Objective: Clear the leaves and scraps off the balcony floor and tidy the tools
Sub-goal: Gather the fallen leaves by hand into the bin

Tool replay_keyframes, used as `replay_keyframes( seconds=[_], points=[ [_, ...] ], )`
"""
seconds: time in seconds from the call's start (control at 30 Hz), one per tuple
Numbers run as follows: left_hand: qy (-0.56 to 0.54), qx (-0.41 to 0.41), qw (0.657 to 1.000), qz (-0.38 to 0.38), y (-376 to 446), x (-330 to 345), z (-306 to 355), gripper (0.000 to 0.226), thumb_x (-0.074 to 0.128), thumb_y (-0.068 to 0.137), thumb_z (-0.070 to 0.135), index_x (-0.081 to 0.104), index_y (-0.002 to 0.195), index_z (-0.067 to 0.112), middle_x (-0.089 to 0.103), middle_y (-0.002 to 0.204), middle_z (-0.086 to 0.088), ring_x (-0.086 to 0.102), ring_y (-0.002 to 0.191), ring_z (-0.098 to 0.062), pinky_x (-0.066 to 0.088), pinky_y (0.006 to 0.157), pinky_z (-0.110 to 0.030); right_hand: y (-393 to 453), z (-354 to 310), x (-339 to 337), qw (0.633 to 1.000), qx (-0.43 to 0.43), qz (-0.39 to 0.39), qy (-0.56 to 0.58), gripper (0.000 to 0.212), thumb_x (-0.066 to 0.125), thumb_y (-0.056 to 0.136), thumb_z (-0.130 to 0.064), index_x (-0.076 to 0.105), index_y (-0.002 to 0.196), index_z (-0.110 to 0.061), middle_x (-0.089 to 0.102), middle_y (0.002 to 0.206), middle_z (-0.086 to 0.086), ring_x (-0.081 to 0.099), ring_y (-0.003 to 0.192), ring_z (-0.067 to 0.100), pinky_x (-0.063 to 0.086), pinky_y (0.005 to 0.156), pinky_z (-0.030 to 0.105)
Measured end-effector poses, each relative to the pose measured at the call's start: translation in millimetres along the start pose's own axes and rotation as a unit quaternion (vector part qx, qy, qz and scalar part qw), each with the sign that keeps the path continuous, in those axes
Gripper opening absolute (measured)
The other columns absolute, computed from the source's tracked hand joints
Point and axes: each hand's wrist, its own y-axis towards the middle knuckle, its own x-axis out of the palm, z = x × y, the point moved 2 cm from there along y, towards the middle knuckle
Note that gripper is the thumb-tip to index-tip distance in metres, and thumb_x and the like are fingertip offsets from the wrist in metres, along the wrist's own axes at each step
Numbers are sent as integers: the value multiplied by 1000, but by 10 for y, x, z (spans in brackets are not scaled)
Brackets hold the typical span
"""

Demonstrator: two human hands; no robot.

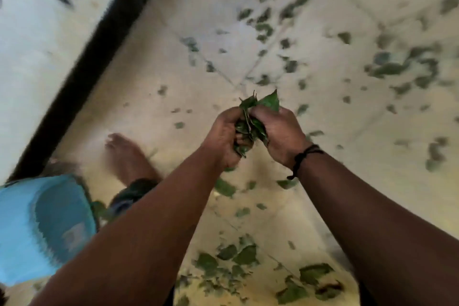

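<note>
Curled fingers of both hands close around one bunch of leaves [250, 126], held well above the floor — the left hand [222, 136] grips it from one side, the right hand [280, 134] from the other, knuckles up, with leaf tips poking out past the fingertips and a few ends hanging below the palms. A dark cord band [301, 158] circles the right wrist.

Below the hands, the pale tiled floor [385, 2] spreads wide to the front and right, littered with loose leaves [397, 67] and small scraps; a thicker patch of leaves [238, 256] lies near the lower edge, between the forearms. A bare foot [129, 156] stands on the tile left of the hands. Further left, a black strip [99, 40] runs diagonally along the floor's edge, with a lighter surface beyond it. A blue bucket [42, 223] sits at the lower left, just beside the foot — blurred.
</note>
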Motion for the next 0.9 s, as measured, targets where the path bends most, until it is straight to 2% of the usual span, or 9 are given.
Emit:
replay_keyframes(
  seconds=[0.07,0.17,0.23,0.4,0.47,0.63,0.77,0.87,0.9],
  points=[
    [78,12,997,-10,-99,720,-280,22,42,86,10,43,66,18,35,61,-1,29,45,-10,26,42,-20,-159,-97,-584,997,-28,79,-5,13,60,87,-21,64,75,-16,65,73,4,60,68,20,47,62,31],
    [42,-6,998,-43,-233,1632,-884,15,42,86,10,48,74,17,46,71,-7,47,61,-18,39,56,-26,-492,-286,-1387,979,-59,196,3,20,52,81,-31,60,73,-15,63,76,6,60,74,24,47,66,37],
    [85,10,992,-89,-419,2305,-1268,7,44,79,8,47,76,15,48,76,-7,50,71,-21,42,61,-28,-792,-461,-1990,963,-75,252,63,19,51,86,-22,55,68,-17,57,69,2,53,66,20,40,62,35],
    [235,123,948,-179,-916,3944,-2015,16,39,89,-4,51,82,5,57,58,7,55,53,-5,45,51,-17,-1575,-1167,-3476,894,-178,363,194,25,50,87,-4,50,65,-17,52,61,-2,50,62,15,42,61,30],
    [251,118,930,-240,-1212,4736,-2390,13,47,87,9,59,86,2,63,69,-1,61,64,-10,49,60,-20,-1982,-1468,-4196,842,-228,430,234,29,49,87,2,49,64,-15,52,55,-7,49,54,8,41,56,26],
    [335,58,877,-340,-1611,6251,-3263,59,54,75,57,70,109,12,73,107,-7,68,100,-25,53,95,-42,-2717,-1897,-5692,746,-274,536,284,14,55,91,-11,66,83,-13,68,71,-6,65,63,6,48,57,23],
    [356,-37,877,-319,-1505,6994,-3675,82,34,87,79,66,117,10,69,113,-16,65,104,-30,50,98,-45,-2511,-1950,-6707,786,-180,491,329,28,54,90,-25,70,102,-6,73,91,15,70,82,33,57,67,37],
    [348,-75,892,-278,-1239,7182,-3588,98,21,80,88,58,132,14,63,126,-19,62,110,-37,47,97,-55,-2305,-1855,-7114,837,-131,405,344,42,50,90,-34,63,121,-9,68,113,12,66,100,32,53,92,49],
    [344,-70,897,-269,-1189,7178,-3542,99,19,80,88,53,138,16,59,133,-19,60,114,-39,45,98,-57,-2307,-1814,-7152,843,-121,399,341,45,51,87,-35,62,123,-10,67,118,11,65,102,32,51,94,47]
  ],
)
